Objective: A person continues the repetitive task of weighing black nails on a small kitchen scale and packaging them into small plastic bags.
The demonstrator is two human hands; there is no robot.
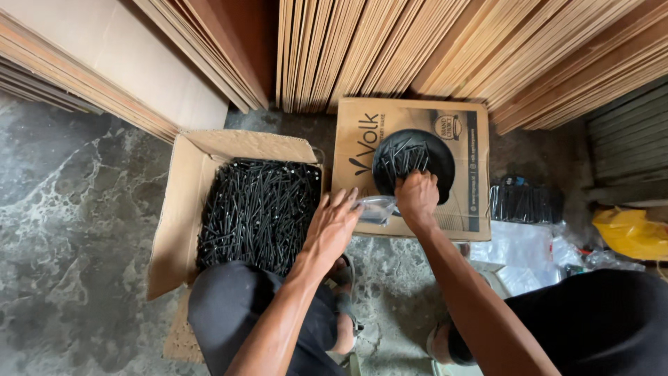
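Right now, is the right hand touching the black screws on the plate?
Touching. The head view shows the right hand resting its fingers on the black screws piled on the plate.

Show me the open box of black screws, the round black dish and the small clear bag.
open box of black screws (257,209), head view, on the screw pile.
round black dish (440,166), head view, right inner rim.
small clear bag (376,209), head view, its middle.
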